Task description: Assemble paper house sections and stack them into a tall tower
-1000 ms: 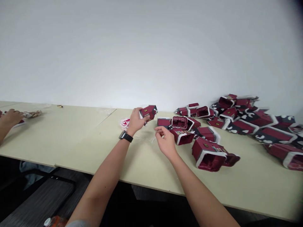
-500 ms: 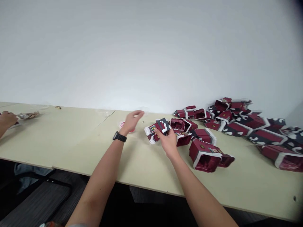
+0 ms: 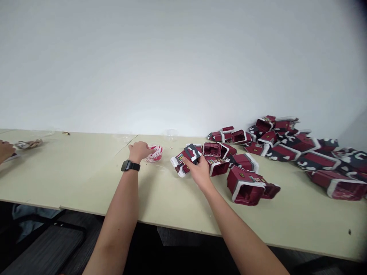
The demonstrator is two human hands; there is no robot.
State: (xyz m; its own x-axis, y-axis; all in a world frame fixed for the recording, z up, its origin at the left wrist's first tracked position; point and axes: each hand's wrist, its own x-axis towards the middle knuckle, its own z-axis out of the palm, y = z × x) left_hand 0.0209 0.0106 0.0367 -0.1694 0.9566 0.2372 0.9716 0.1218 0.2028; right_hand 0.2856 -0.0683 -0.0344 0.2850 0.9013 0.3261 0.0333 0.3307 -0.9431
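Note:
My left hand, with a black watch on its wrist, is at the left edge of a clear bowl of red-and-white striped pieces. Its fingertips are closed together at the bowl, and whatever they may hold is too small to make out. My right hand grips a small dark red house with a dark grey roof and white trim, tilted above the table. More dark red houses lie just right of that hand.
A large pile of dark red houses covers the right of the table. Clear empty bowls stand near the wall. At the far left, another person's hand is beside a bag of brownish pieces.
My left hand has moved left and down to the striped pieces, uncovering their bowl. My right hand still holds the house, and the view has shifted slightly.

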